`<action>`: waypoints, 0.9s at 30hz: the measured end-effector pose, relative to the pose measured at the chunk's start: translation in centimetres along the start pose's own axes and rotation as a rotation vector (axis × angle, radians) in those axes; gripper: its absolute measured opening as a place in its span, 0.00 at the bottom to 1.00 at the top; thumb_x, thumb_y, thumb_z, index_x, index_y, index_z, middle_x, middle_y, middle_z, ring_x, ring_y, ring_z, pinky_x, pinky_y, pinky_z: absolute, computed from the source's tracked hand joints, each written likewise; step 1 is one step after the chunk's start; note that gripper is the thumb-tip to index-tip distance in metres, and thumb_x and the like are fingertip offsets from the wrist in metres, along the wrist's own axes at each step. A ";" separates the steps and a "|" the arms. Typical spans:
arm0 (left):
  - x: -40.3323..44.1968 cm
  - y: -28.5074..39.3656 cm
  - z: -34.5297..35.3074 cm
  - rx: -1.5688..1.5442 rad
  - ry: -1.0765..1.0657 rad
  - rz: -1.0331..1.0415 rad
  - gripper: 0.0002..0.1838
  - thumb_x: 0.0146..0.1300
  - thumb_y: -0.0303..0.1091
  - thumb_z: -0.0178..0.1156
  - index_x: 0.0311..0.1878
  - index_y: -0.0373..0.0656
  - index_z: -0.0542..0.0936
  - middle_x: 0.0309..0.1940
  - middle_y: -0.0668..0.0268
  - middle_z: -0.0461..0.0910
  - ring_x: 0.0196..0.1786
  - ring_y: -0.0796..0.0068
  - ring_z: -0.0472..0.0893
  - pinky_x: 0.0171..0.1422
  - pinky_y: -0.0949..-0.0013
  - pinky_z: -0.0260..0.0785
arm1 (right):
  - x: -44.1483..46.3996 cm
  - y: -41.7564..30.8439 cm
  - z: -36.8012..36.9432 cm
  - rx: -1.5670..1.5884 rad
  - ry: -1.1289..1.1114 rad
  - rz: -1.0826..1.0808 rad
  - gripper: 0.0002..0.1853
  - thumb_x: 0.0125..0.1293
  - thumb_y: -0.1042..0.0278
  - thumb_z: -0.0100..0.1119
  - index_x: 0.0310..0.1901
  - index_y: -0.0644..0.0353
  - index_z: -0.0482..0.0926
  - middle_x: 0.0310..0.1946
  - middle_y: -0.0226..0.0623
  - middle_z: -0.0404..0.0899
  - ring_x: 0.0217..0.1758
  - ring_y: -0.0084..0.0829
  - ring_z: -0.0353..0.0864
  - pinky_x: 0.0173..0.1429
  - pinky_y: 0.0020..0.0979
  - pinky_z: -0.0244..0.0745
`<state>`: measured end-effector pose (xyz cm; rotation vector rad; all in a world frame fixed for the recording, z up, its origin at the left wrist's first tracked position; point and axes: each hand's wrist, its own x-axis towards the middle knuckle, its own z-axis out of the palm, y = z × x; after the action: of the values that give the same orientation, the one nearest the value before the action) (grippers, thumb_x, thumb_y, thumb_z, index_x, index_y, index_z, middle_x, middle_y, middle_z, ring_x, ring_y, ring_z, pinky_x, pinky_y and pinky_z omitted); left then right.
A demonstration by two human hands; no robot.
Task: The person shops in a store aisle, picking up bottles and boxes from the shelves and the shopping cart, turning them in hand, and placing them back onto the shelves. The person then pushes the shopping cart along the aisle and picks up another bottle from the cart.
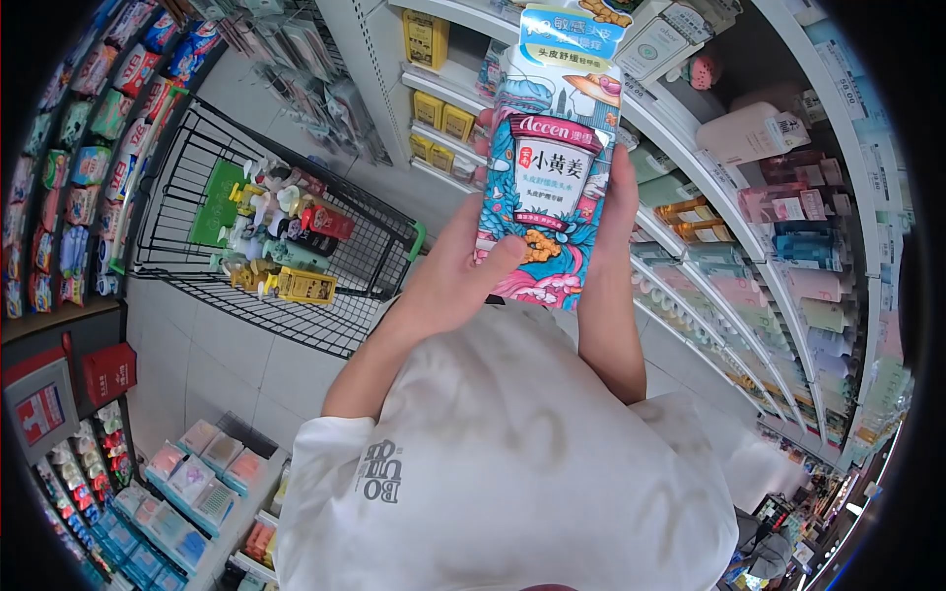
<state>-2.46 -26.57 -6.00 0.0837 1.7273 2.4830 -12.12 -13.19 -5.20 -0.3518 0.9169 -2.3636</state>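
1 box, held by 2 hands: L hand & R hand. Box is up in front of the chest, approx. between shelf units, well apart from the cart. Other counts: 1 wire cart on the floor to the L, w/ 1 green panel inside, 1 yellow-labelled item nr. its near side, plus misc. goods too jumbled to count; approx. 5 yellow packs on the shelf behind the box; 2 amber bottles on the R shelving; 1 white shirt. Box looks tall & rectangular, top leaning slightly R; busy print in blue, pink, white, incl. a hat up top & yellow ginger nr. the bottom. "Accen" in white ltrs. on a dark pink band, lg. black Chinese chars. on a white panel below; blue-&-yellow section at the very top. L thumb presses flat on the lower front, other L fingers mostly hidden behind; R fingers hug the R edge, exact spread can't tell. Together they pinch the box from both sides.
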 end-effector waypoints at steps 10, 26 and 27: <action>-0.3 0.4 -0.1 0.014 -0.027 -0.026 0.29 0.67 0.34 0.52 0.65 0.29 0.57 0.57 0.55 0.71 0.59 0.72 0.71 0.65 0.68 0.61 | 0.0 0.0 -0.1 0.062 -0.030 0.014 0.51 0.59 0.32 0.50 0.71 0.66 0.47 0.66 0.62 0.57 0.66 0.53 0.66 0.64 0.50 0.69; -0.3 0.5 -0.7 -0.012 -0.119 -0.018 0.36 0.61 0.27 0.53 0.69 0.29 0.49 0.61 0.55 0.65 0.62 0.71 0.67 0.68 0.67 0.57 | 0.0 0.1 -0.2 0.155 -0.017 0.026 0.48 0.61 0.32 0.46 0.70 0.67 0.50 0.65 0.59 0.59 0.63 0.51 0.68 0.62 0.49 0.71; -0.4 0.5 -0.8 -0.009 -0.133 -0.027 0.37 0.61 0.28 0.53 0.70 0.30 0.49 0.63 0.56 0.64 0.64 0.72 0.65 0.69 0.67 0.55 | 0.0 0.1 -0.3 0.156 -0.017 0.026 0.48 0.61 0.32 0.46 0.70 0.67 0.50 0.65 0.59 0.59 0.63 0.51 0.68 0.62 0.49 0.71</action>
<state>-2.21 -27.51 -5.75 0.2178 1.6535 2.4063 -12.21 -13.12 -5.49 -0.2952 0.7193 -2.3865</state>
